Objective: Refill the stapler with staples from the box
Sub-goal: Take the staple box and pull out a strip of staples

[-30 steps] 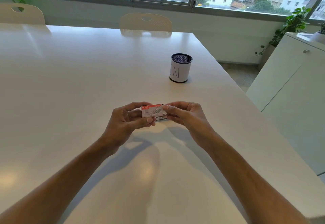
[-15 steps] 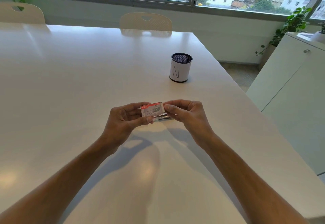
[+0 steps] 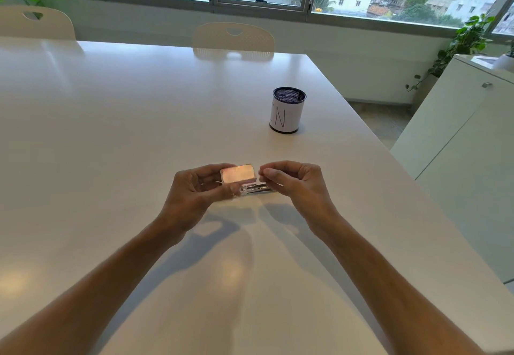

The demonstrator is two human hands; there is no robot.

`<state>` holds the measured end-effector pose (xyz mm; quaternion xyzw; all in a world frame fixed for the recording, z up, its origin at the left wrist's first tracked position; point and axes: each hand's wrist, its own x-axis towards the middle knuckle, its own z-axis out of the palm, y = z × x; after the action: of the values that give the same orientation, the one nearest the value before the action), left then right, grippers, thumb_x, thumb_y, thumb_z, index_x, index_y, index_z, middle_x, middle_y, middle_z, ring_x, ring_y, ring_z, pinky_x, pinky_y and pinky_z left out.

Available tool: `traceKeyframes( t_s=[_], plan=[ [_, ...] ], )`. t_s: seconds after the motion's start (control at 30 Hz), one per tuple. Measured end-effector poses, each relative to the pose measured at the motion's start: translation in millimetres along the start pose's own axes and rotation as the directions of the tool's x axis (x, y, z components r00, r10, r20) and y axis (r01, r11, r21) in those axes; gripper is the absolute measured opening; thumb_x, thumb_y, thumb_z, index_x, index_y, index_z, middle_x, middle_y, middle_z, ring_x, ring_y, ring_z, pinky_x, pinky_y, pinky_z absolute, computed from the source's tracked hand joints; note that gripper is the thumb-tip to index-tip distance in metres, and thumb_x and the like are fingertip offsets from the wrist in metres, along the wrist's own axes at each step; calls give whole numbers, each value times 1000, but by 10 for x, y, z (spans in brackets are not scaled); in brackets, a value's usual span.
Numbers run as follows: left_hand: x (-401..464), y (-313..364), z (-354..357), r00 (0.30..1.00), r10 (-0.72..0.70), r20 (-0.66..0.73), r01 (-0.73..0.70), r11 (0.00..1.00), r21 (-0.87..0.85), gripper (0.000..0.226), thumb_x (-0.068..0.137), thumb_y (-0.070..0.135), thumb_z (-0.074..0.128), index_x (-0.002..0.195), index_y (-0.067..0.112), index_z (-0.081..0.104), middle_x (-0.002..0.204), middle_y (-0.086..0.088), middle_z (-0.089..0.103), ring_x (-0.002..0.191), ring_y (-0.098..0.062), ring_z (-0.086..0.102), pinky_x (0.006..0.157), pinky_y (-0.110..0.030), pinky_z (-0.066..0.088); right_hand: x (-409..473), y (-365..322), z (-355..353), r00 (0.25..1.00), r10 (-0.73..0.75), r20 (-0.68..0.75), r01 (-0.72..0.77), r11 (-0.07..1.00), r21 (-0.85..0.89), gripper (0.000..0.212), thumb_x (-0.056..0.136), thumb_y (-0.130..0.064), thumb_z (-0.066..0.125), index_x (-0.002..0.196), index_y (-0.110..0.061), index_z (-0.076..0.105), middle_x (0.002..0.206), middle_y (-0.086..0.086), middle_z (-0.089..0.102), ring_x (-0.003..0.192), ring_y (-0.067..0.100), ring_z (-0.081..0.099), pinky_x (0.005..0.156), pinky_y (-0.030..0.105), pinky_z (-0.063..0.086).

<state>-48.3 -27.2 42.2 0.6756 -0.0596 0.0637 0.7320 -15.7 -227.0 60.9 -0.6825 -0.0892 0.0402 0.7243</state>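
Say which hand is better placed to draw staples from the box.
Right hand: its fingers sit at the open end of the box, beside the staples; the left hand grips the box.

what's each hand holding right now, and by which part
The left hand pinches the staple box at its left end. The right hand holds the right end of a silvery metal piece below the box; blur hides what it is.

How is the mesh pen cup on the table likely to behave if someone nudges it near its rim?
The pen cup is probably light: its mesh top looks see-through and nothing shows sticking out. It stands taller than wide, so a push near the rim may tip it. On the glossy table, a low push would more likely slide it; once tipped, it could roll.
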Motion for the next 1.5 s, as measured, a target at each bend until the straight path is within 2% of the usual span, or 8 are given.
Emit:
traceKeyframes(
  t_s=[0.27,0.43,0.57,0.77,0.9,1.0,1.17,1.5],
  plan=[
    [329,-43,-413,990,53,-129,-26,980,198,27,78,3,75,92,25,76,89,8,79,83,-4,72,76,-14,54,-5,-45,-35,1000,-1,-30,3,998,62,25,91,7,59,98,-13,73,88,2,79,85,14,76,73,17,55],
    [666,-213,-700,987,49,-156,22,907,421,19,81,18,77,95,30,73,97,-11,73,87,-16,63,86,-31,47,-23,-72,-29,1000,10,-25,-7,993,117,17,90,1,65,98,-11,73,90,5,79,84,15,76,70,17,55],
    [928,-315,-856,993,50,-108,18,832,555,14,85,23,73,97,30,72,100,-16,68,89,-20,58,81,-27,44,-20,-84,-37,999,-7,-32,10,994,111,13,90,-3,67,95,-13,73,90,3,79,86,16,76,69,18,56],
    [1266,-450,-980,995,21,-100,59,681,730,34,82,44,73,112,29,71,110,-12,62,117,-31,53,105,-51,39,-1,-69,-70,999,-1,-45,4,998,68,14,84,-1,72,89,-13,77,87,7,79,86,19,76,75,20,57],
    [1465,-540,-991,991,38,-129,85,564,821,40,82,46,72,118,29,68,115,-9,56,124,-30,38,105,-37,27,8,-46,-91,998,50,-39,-49,999,22,11,81,-1,75,87,-10,79,86,8,79,85,20,76,81,22,57],
    [1575,-597,-979,993,40,-110,82,429,900,43,87,54,62,125,33,63,120,-6,50,123,-25,31,102,-38,20,-8,-54,-99,997,66,-40,-68,997,-45,10,80,-7,78,89,-12,80,84,3,79,83,12,75,75,15,55],
    [1762,-610,-971,995,26,-96,80,354,932,44,91,56,53,129,36,60,125,-8,46,124,-27,31,104,-41,20,-8,-58,-96,996,78,-41,-81,995,-62,16,79,-10,80,94,-16,80,86,-2,79,81,5,74,67,7,48],
    [2036,-619,-967,997,-9,-75,74,318,945,48,91,60,50,133,37,55,131,-10,44,128,-29,30,104,-44,22,26,-19,-115,998,63,-21,-64,998,-19,13,80,-5,78,91,-13,79,88,3,79,86,14,75,75,15,53]
  ],
)
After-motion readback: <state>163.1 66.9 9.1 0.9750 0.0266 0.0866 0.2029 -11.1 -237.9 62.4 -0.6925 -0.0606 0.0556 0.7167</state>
